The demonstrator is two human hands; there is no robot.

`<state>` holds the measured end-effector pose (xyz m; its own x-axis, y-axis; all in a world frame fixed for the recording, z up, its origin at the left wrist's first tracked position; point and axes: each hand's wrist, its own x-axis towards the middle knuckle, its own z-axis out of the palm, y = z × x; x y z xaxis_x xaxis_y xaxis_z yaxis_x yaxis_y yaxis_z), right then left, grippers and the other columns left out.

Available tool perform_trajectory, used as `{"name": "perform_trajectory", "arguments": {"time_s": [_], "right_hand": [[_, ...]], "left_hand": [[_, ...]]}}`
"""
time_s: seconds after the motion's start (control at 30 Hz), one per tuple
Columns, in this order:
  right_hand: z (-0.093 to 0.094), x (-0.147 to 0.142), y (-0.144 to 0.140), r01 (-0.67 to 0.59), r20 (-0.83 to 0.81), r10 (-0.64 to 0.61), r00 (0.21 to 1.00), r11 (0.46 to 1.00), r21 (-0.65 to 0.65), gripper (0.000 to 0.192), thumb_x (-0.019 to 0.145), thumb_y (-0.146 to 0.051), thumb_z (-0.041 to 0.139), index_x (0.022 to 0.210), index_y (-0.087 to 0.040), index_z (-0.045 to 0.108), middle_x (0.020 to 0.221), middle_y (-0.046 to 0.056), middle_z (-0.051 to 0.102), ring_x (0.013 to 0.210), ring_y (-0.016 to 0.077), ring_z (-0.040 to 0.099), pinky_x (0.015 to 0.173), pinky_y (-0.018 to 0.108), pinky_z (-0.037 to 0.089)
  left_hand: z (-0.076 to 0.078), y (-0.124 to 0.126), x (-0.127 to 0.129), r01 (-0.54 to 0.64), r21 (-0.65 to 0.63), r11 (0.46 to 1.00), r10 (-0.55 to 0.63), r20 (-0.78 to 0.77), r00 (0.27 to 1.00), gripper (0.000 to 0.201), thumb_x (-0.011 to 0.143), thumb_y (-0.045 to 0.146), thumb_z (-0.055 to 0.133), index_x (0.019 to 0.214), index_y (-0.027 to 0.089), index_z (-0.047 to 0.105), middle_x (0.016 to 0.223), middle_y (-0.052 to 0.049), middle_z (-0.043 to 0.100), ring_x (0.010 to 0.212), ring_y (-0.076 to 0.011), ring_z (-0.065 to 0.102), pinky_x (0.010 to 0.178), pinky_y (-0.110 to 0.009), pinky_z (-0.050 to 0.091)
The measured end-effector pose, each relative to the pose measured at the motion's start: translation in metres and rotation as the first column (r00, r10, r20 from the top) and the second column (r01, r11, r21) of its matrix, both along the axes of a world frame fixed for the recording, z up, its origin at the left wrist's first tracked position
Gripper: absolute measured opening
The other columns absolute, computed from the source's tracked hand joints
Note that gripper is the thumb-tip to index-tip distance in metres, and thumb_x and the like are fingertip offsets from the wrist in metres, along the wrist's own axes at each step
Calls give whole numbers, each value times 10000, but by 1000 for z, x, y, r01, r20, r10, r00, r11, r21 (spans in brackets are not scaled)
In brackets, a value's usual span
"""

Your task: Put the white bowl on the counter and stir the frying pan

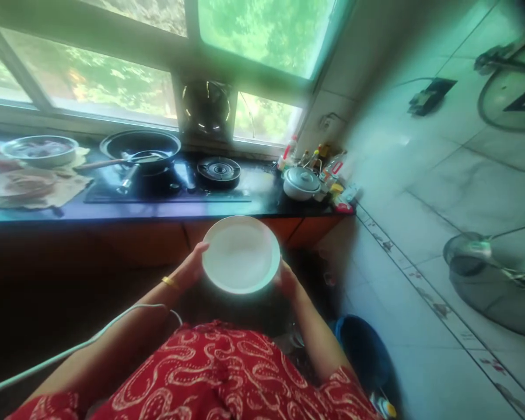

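Observation:
A round white plate (240, 254) is held in front of my body, its hollow face turned up towards me. My left hand (196, 262) grips its left edge, with the thumb over the rim. On the right edge my right hand (287, 281) is closed, its fingers partly hidden behind the plate. Nothing can be seen lying on the plate. Beyond it is the dark countertop (262, 209) with the gas stove.
A wok (140, 146) with a long-handled utensil sits on the left burner, beside a bare burner (219, 170). A lidded pot (301, 184) and bottles fill the right corner. Food dishes stand left. A blue bin (363, 350) is low right; a white cable (70, 353) crosses my left arm.

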<state>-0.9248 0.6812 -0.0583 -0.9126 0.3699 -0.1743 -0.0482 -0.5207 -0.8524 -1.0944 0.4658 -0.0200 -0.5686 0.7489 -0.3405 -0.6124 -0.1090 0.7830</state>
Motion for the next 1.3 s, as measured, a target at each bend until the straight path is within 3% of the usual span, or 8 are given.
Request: {"name": "perform_trajectory", "arguments": {"time_s": [0.23,0.47,0.73,0.87,1.1,1.3], "right_hand": [[-23,-90,75,141,-40,-147,988,982,-124,674,639,-669,774,1128,-213,690,1243,113,677,1253,322,555,1049,507,468],[-47,-148,166,165,-4,-166,986,983,-83,614,694,-655,736,1128,-223,680,1239,79,683,1299,281,524,1112,470,414],[-84,-185,254,207,105,-196,975,973,-105,507,776,-559,709,1158,-235,633,1253,47,675,1196,247,597,1049,443,467],[-103,-199,282,215,144,-198,970,970,-110,482,772,-550,706,1127,-234,627,1196,44,694,1165,245,610,1006,453,489],[-128,-208,309,236,161,-210,964,959,-159,407,695,-484,795,994,-254,641,1036,20,729,1106,238,626,1029,444,455],[-138,-213,324,289,217,-252,943,944,-158,481,609,-533,852,948,-255,653,972,22,729,1020,235,639,976,412,471]], "left_hand": [[-13,97,-116,128,43,991,-128,2,992,661,745,492,697,1263,94,598,988,-128,713,920,-292,676,796,-348,543],[-50,195,-188,168,14,986,-168,4,986,653,719,519,709,1200,89,607,922,-117,697,832,-262,659,748,-340,524],[-82,291,-232,153,-41,987,-150,76,986,778,562,557,814,1161,127,566,985,-101,677,884,-260,637,722,-311,526],[-102,327,-253,164,-31,986,-160,95,983,806,583,531,811,1233,156,516,1042,-102,672,946,-277,635,781,-341,537],[-133,366,-280,219,-82,972,-211,97,973,673,609,540,805,1076,143,528,929,-60,631,759,-174,601,672,-270,493],[-144,384,-290,201,-154,967,-185,114,976,744,549,575,824,1065,156,489,928,-30,593,769,-165,577,679,-277,496]]}}
